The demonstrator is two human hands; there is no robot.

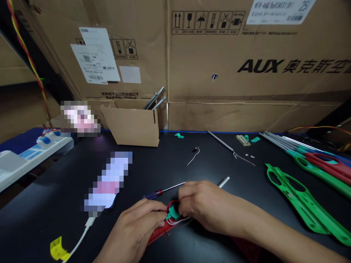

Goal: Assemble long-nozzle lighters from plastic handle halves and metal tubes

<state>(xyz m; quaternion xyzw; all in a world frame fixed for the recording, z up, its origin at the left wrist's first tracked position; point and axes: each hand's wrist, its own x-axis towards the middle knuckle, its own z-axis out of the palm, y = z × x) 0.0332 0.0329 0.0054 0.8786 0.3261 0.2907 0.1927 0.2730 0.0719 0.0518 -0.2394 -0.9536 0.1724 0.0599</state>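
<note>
Grip: left hand [137, 226] pinches handle [159, 233]; right hand [203, 206] closed on clip [172, 212].
Progress: clip seems seated, wire [175, 221] loose.
Spares: green handles [301, 201], 3 o'clock.

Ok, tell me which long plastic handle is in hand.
The red plastic handle between the left hand and right hand; the green plastic handles lie apart, right.

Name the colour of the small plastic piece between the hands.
Teal; the plastic piece on the red handle shows best in the head view.
</note>
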